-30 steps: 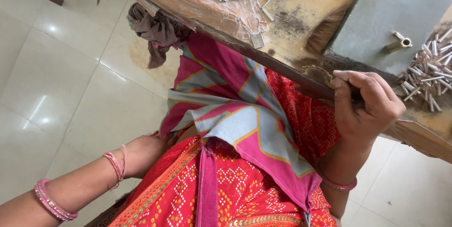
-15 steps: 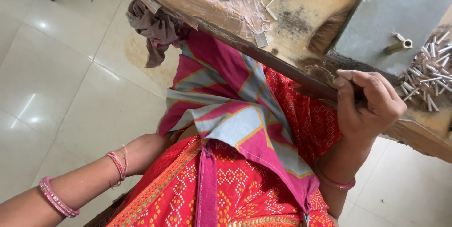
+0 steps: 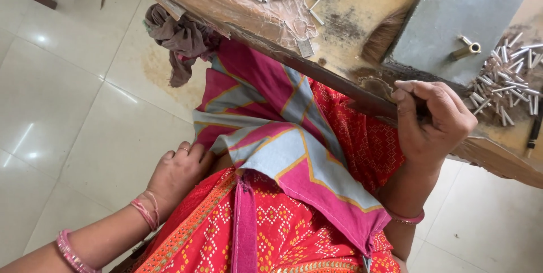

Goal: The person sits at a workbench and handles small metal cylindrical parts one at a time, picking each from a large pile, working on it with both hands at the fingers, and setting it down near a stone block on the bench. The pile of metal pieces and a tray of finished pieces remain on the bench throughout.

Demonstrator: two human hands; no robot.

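Table [image 3: 362, 1] edge at 3 o'clock is gripped by right hand [image 3: 432, 123], fingers curled shut over its dark rim. Left hand [image 3: 178, 174], at 8 o'clock, has come in since a second ago; fingers loosely together on pink-and-grey cloth [image 3: 283, 154]. Small silvery tag [image 3: 306, 48] at 12 o'clock; grey block [image 3: 452, 18] beside it.

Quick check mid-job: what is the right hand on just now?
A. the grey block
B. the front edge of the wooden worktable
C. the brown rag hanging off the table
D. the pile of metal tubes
B: the right hand is curled over the front edge of the wooden worktable, apart from the other three.
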